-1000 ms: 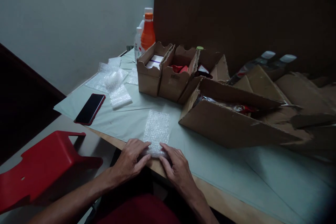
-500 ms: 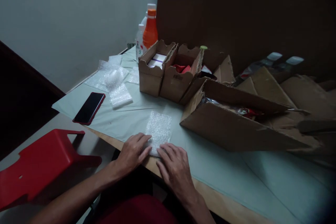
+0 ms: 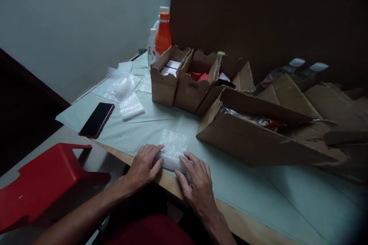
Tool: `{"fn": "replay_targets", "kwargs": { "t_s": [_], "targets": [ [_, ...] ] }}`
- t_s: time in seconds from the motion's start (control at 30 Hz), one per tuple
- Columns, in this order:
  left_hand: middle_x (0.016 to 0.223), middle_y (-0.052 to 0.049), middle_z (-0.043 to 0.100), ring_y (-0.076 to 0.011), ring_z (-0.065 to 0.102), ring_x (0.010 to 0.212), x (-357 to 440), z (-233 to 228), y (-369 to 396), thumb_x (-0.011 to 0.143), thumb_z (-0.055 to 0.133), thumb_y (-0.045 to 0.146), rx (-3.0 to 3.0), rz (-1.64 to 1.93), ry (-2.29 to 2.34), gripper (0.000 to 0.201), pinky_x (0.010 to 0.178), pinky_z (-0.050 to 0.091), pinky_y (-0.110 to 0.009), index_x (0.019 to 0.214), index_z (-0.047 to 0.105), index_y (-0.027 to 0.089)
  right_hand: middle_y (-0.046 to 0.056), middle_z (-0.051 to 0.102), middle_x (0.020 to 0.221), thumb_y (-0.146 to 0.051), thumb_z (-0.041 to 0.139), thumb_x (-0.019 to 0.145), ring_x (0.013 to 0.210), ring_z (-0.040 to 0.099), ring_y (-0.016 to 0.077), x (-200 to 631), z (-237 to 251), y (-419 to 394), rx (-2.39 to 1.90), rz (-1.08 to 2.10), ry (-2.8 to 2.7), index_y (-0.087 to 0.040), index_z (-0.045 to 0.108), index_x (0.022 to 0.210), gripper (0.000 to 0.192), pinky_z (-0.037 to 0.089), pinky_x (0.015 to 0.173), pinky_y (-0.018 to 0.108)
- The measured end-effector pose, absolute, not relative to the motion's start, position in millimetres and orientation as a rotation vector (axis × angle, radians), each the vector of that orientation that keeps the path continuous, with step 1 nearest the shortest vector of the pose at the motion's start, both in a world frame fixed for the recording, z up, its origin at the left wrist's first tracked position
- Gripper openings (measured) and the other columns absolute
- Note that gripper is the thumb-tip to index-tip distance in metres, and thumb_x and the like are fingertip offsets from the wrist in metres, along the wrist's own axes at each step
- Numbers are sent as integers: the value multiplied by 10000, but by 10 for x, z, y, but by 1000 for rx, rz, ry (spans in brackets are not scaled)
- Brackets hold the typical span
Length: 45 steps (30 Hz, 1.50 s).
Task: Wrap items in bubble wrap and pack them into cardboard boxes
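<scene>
A small piece of bubble wrap lies at the near edge of the table, its near part folded over into a thicker layer. My left hand grips the left side of that fold, thumb and fingers bent around it. On the other side, my right hand holds the right end of the fold between thumb and fingertips. Whether anything is wrapped inside the fold, I cannot tell. More bubble wrap lies loose and crumpled further back on the left.
A phone lies at the table's left edge, above a red plastic stool. Cut-open cardboard boxes stand behind, with a long carton at the right. An orange bottle and clear bottles stand at the back.
The near part of the bubble wrap has been folded over, so the sheet looks shorter. My right hand has shifted slightly right, to the end of the fold.
</scene>
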State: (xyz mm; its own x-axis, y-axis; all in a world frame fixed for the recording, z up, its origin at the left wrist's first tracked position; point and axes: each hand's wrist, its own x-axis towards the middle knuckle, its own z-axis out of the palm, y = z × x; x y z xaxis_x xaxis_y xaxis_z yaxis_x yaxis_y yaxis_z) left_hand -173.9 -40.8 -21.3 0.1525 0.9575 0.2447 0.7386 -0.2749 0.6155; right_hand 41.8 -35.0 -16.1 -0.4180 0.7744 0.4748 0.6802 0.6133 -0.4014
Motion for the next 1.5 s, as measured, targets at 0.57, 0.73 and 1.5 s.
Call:
{"fn": "replay_targets", "kwargs": {
  "t_s": [0.57,0.73,1.5],
  "targets": [
    [1022,-94,685,-250,602,923,-1784,-194,-369,925,557,218,2113,886,1671,389,859,495,-428,1310,547,161,122,666,1234,-197,528,961,1099,597,275,367,-112,-358,-1190,122,-2214,-207,583,1257,301,436,916,437],
    [1026,-95,683,-256,611,951,-1750,-246,-310,932,582,282,2052,966,1746,348,873,504,-439,1261,585,166,124,658,1233,-168,592,905,1109,565,300,192,-92,-337,-1175,101,-2373,-201,596,1232,328,417,935,469],
    [984,-63,746,-219,681,870,-1080,54,-494,863,563,269,1614,920,1221,263,781,549,-302,1076,698,190,83,652,1300,-202,756,704,1068,652,210,857,255,-410,-1253,1097,-1734,-219,528,1395,727,527,916,306]
  ]
}}
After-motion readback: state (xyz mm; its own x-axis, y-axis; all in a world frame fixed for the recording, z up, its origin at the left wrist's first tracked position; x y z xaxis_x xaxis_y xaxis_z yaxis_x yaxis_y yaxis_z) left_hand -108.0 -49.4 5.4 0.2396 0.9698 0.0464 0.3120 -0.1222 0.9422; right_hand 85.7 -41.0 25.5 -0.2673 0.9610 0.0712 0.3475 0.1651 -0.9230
